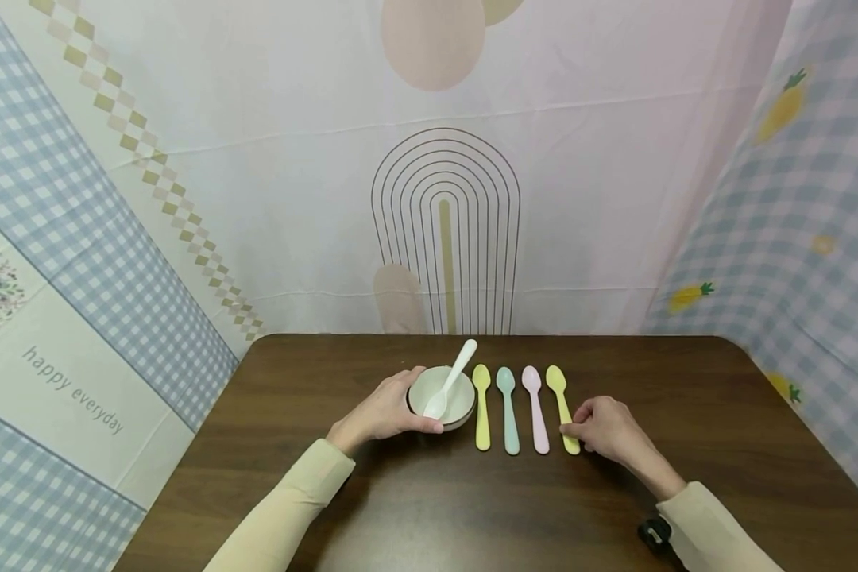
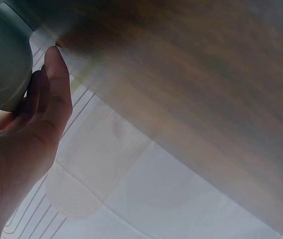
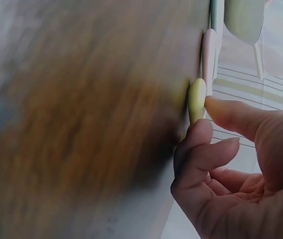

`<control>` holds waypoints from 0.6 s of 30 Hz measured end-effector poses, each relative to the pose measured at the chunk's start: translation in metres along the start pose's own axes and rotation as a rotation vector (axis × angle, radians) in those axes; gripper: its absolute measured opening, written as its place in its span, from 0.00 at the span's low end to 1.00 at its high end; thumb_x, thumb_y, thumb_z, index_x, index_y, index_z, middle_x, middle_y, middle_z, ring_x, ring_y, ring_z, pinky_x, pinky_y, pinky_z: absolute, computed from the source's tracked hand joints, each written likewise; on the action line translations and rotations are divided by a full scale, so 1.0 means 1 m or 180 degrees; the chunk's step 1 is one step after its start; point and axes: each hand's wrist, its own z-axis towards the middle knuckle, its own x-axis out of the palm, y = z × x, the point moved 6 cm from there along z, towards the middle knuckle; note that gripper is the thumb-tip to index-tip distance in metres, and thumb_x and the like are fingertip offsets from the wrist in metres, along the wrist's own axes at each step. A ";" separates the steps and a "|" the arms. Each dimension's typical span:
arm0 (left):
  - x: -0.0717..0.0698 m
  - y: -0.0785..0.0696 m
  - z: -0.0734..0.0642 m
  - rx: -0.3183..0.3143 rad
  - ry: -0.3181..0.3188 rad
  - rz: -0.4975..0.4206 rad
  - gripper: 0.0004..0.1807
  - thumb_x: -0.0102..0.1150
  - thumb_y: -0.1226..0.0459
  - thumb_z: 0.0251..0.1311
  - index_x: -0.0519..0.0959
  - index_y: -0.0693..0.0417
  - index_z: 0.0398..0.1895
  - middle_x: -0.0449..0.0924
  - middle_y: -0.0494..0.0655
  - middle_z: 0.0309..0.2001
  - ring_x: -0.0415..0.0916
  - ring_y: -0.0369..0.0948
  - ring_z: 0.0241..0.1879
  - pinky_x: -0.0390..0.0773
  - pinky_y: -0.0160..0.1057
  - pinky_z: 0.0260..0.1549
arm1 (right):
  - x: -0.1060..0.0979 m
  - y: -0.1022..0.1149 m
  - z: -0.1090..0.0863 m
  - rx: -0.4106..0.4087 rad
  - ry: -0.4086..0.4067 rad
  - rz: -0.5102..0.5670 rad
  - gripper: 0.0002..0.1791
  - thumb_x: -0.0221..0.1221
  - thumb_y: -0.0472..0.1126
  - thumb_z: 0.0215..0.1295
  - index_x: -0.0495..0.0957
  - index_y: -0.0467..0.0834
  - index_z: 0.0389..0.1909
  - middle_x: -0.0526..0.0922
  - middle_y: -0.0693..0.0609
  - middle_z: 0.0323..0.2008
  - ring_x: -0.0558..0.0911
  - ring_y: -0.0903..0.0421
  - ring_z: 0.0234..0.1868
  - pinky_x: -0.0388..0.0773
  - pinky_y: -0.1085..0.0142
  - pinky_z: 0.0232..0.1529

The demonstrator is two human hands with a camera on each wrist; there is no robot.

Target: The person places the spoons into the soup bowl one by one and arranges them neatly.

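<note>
My left hand [image 1: 386, 409] grips a small white bowl [image 1: 416, 389] with a dark rim, thumb along its near side and fingers round its left side. A white spoon [image 1: 461, 361] leans inside the bowl, its handle sticking out past the far rim. In the left wrist view the bowl's outer wall [image 2: 4, 69] carries a red painted pattern. To the right, my right hand [image 1: 608, 429] pinches the handle of the rightmost yellow spoon [image 1: 558, 383] between thumb and index finger. The right wrist view shows that spoon's handle end [image 3: 197, 97] between the fingertips, close against the tabletop.
Between the hands lie another yellow spoon [image 1: 482, 405], a blue-green spoon [image 1: 509, 413] and a pink spoon [image 1: 536, 409], side by side on the dark wooden table [image 1: 429, 508]. A printed white cloth [image 1: 293, 199] hangs behind the table, with checked cloths at both sides.
</note>
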 end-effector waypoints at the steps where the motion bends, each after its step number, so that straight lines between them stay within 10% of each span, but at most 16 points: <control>1: 0.000 0.000 0.000 0.0000 -0.0004 0.0008 0.52 0.87 0.42 0.46 0.74 0.51 0.73 0.85 0.50 0.55 0.80 0.43 0.53 0.79 0.45 0.55 | 0.001 0.000 0.000 0.0009 0.0005 0.0000 0.14 0.74 0.45 0.67 0.84 0.38 0.34 0.83 0.50 0.24 0.81 0.56 0.26 0.75 0.62 0.29; 18: 0.001 0.001 0.000 -0.0057 0.0009 -0.0030 0.53 0.86 0.42 0.46 0.73 0.49 0.75 0.84 0.50 0.57 0.80 0.43 0.54 0.79 0.46 0.56 | 0.006 0.001 -0.001 -0.0017 0.0076 0.0014 0.13 0.73 0.42 0.69 0.83 0.41 0.28 0.81 0.51 0.20 0.80 0.57 0.22 0.73 0.64 0.26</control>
